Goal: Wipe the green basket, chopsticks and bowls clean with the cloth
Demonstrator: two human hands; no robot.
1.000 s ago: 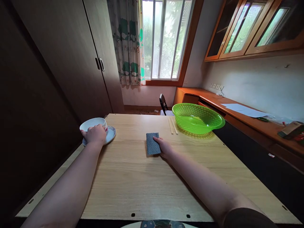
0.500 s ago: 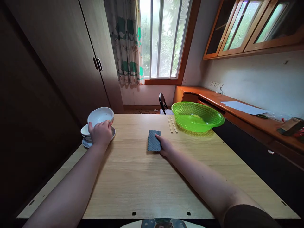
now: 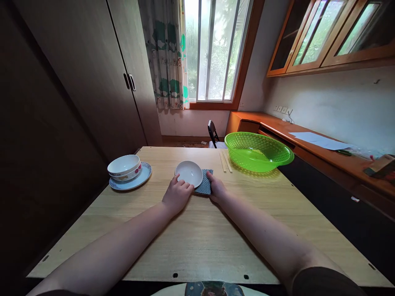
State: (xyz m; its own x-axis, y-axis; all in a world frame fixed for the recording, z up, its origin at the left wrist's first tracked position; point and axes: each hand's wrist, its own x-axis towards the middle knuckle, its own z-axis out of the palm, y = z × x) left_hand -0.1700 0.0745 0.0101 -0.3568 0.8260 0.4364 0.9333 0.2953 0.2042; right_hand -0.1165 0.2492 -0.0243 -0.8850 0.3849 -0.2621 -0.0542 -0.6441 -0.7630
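Note:
My left hand (image 3: 179, 193) grips the near rim of a white bowl (image 3: 189, 172), which is tilted so its inside faces me. The fingers are closed over the rim. In my right hand (image 3: 217, 187) is a folded grey-blue cloth (image 3: 206, 183), pinched at its right edge with the thumb on top. The bowl's right side overlaps the cloth in view; whether they touch I cannot tell. At the left of the table, stacked white bowls (image 3: 124, 166) with a flower pattern stand on a blue-edged plate (image 3: 145, 174).
A green plastic basket (image 3: 259, 160) stands at the table's far right. Beside it lie pale chopsticks (image 3: 226, 161). A chair (image 3: 212, 131) is behind the wooden table (image 3: 197, 242). To the right runs a desk (image 3: 277, 127) with papers; a dark wardrobe (image 3: 77, 82) rises at left.
My left hand has lifted the top bowl off the stack and brought it right, to the cloth in front of me. The right hand still holds the cloth in nearly the same place.

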